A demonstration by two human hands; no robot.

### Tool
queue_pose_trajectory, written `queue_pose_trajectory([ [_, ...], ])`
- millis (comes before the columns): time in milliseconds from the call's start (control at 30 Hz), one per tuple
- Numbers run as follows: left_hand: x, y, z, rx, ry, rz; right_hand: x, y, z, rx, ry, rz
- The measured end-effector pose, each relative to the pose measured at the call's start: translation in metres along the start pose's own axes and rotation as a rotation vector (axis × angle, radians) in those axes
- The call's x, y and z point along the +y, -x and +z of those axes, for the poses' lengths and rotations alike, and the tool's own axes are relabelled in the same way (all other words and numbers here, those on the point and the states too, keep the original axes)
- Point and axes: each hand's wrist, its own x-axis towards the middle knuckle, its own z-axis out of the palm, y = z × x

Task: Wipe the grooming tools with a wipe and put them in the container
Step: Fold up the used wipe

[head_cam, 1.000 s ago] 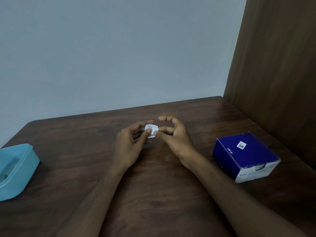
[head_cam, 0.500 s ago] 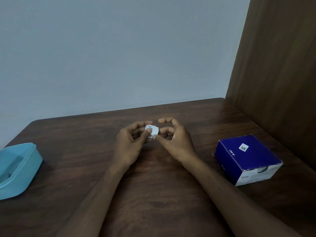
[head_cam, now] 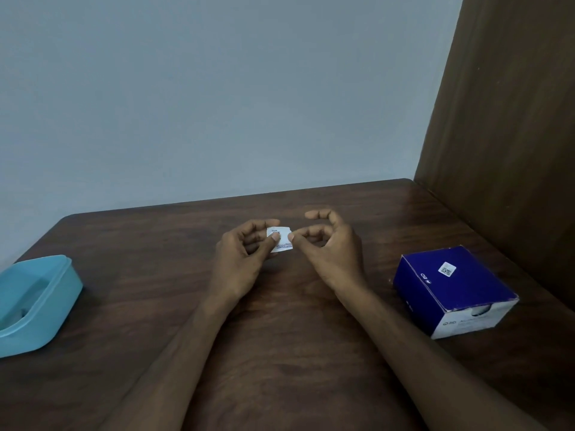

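— What can't you make out on the packet [head_cam: 281,239]?
— Its print is too small to read, and your left thumb [head_cam: 270,244] covers part of it.
— And the tub [head_cam: 37,301]?
— The frame's left edge cuts it off; you can't tell what lies inside. The box [head_cam: 452,289] label is blurred too.

We see from one camera on the person's head. It looks forward and down at the brown table [head_cam: 280,353], close above both arms. The gray wall [head_cam: 217,88] fills the top. No second view shares this.
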Motion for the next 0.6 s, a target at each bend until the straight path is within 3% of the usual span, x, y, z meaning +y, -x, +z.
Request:
queue_pose_trajectory([
  [67, 0.0000, -0.0006, -0.0002, 0.030, 0.004, 0.000, 0.0022, -0.0018, -0.0027, 0.027, 0.000, 0.023],
  [200, 0.0013, 0.0012, 0.0009, 0.055, -0.010, 0.017, 0.0045, 0.0000, 0.0027, -0.199, -0.186, 0.139],
  [400, 0.0026, 0.0004, -0.0003, 0.082, -0.101, 0.022, 0.0038, -0.0001, 0.0033, -0.208, -0.286, 0.128],
  [600, 0.0037, 0.0023, 0.0001, 0.002, -0.061, -0.023, 0.0083, -0.0049, 0.0034, -0.213, -0.376, 0.168],
])
